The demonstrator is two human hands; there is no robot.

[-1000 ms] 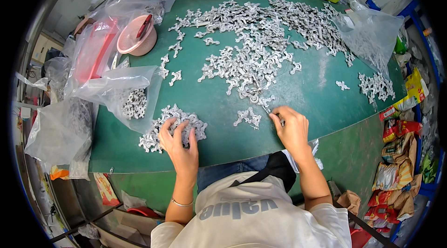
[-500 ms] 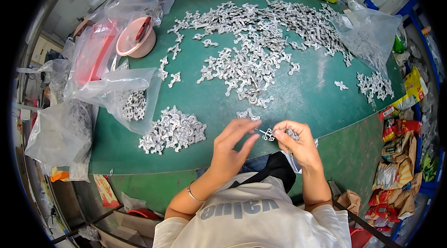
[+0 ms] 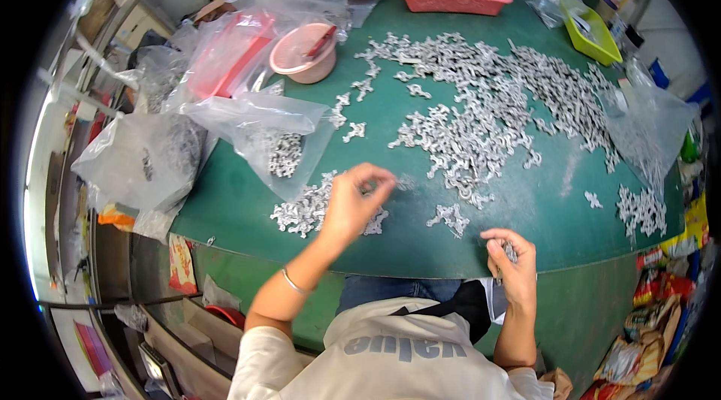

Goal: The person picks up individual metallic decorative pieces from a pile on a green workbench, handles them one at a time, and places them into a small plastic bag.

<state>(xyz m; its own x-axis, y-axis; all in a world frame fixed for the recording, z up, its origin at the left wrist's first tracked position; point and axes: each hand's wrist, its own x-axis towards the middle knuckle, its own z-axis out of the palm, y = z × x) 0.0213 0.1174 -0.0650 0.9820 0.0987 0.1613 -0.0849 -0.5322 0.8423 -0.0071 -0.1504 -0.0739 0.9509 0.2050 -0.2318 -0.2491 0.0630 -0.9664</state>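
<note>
My left hand (image 3: 354, 203) is over the small heap of silvery metal pieces (image 3: 297, 212) at the table's left front. Its fingers are curled, and a motion-blurred small grey metal piece (image 3: 405, 182) shows at the pinched fingertips. My right hand (image 3: 514, 261), near the front edge, is closed around several small metal pieces (image 3: 510, 251); its palm hides part of them. Between my hands lies a little cluster of the same branched pieces (image 3: 449, 218). A large spread of them (image 3: 469, 111) covers the middle and back of the green table (image 3: 375, 250).
At the left are clear plastic bags (image 3: 263, 129), one with pieces inside, and a pink bowl (image 3: 304, 58) holding a red-handled tool. A pink tray (image 3: 451, 2) and a yellow-green tray (image 3: 592, 32) stand at the back. Another bag (image 3: 650, 133) and a small heap (image 3: 641, 211) lie right.
My left hand has moved away from my right hand, leftward to the front heap. My right hand remains closed on its pieces. The whole view has shifted, so the table appears further right.
</note>
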